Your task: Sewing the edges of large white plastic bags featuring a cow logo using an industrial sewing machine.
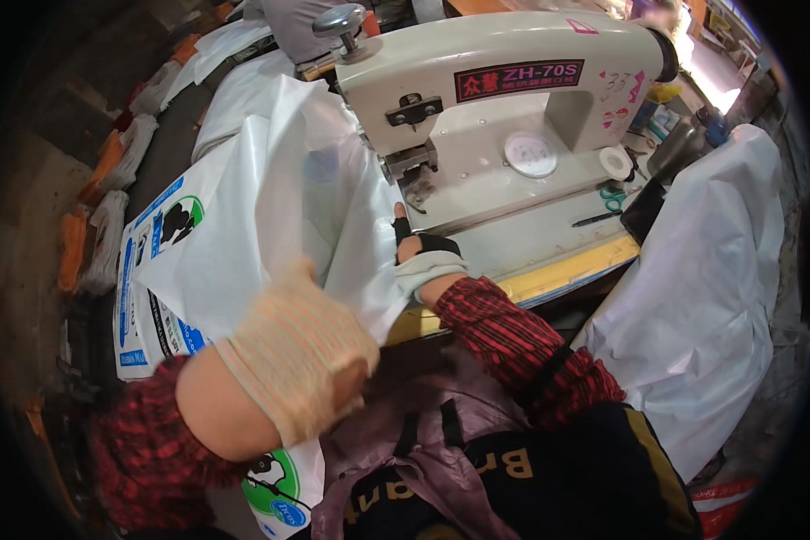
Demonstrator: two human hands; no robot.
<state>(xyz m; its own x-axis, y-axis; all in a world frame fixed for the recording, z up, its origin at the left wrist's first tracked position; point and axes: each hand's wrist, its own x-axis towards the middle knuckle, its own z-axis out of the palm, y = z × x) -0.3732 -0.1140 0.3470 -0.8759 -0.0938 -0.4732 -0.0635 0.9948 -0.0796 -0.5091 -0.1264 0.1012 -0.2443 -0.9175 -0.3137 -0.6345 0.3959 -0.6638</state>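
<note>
A white plastic sack [243, 225] with blue, green and black print stands up in loose folds at the left of a cream sewing machine [504, 108]. Close to the needle area, my right hand [416, 247], in black finger wraps and a pale cuff, grips the sack's right edge; one finger points forward and the others are mostly hidden. My left hand [301, 346], in a beige knitted glove, is in front of the sack's lower part. It is smeared by motion, so its fingers and any grip cannot be made out.
Green-handled scissors [612, 196], a black pen [596, 219] and a white roll [616, 162] lie on the machine's table, edged in yellow [567, 270]. Another white sack [693, 306] hangs at the right. Stacked white sacks [243, 103] lie behind at the left.
</note>
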